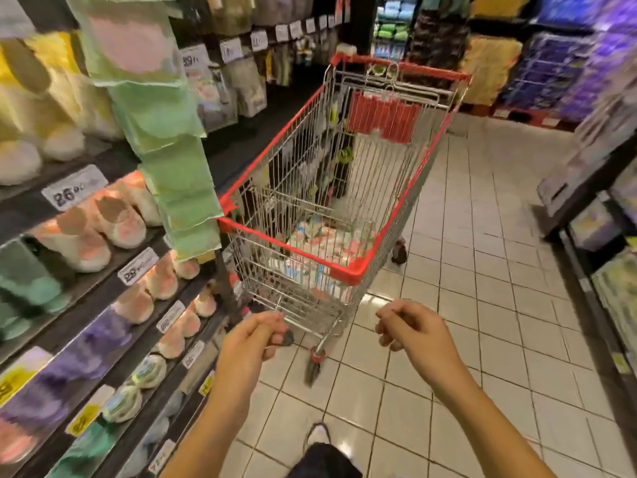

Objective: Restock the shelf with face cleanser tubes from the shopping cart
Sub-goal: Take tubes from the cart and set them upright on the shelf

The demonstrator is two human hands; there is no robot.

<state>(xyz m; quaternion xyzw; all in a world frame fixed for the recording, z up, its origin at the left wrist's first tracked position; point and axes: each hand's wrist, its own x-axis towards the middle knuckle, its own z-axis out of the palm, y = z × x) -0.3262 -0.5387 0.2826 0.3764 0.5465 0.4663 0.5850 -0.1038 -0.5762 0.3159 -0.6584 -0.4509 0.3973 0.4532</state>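
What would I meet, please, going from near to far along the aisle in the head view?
White shoe → left hand and right hand, side by side → red-rimmed wire shopping cart → pale packs in its basket → red cart handle → stacked yellow packs at the aisle's end.

Count: 1 shopping cart (358,272); 2 hands, left hand (255,336) and right hand (410,326); 1 shoe (319,434); tubes (320,239) blurred, uncounted.
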